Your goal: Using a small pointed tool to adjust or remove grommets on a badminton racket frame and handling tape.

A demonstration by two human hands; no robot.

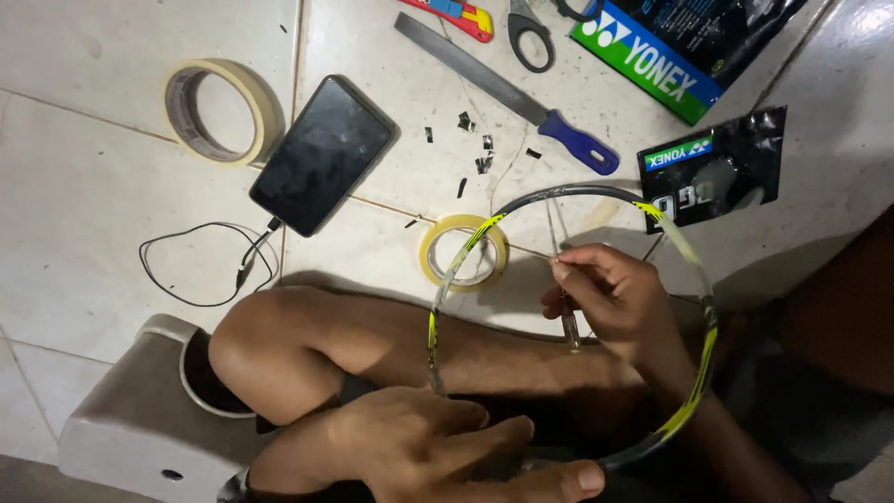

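Racket frame [691,270], head toward tiles

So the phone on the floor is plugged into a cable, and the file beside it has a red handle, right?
Not quite. The head view shows the file with a blue handle, not red; the red thing is a separate tool at the top edge. The phone on the tiled floor is indeed plugged into a cable.

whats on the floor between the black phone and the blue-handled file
In the head view, small black snipped bits lie scattered on the white tile floor between the black phone and the blue-handled metal file; otherwise that stretch is bare tile.
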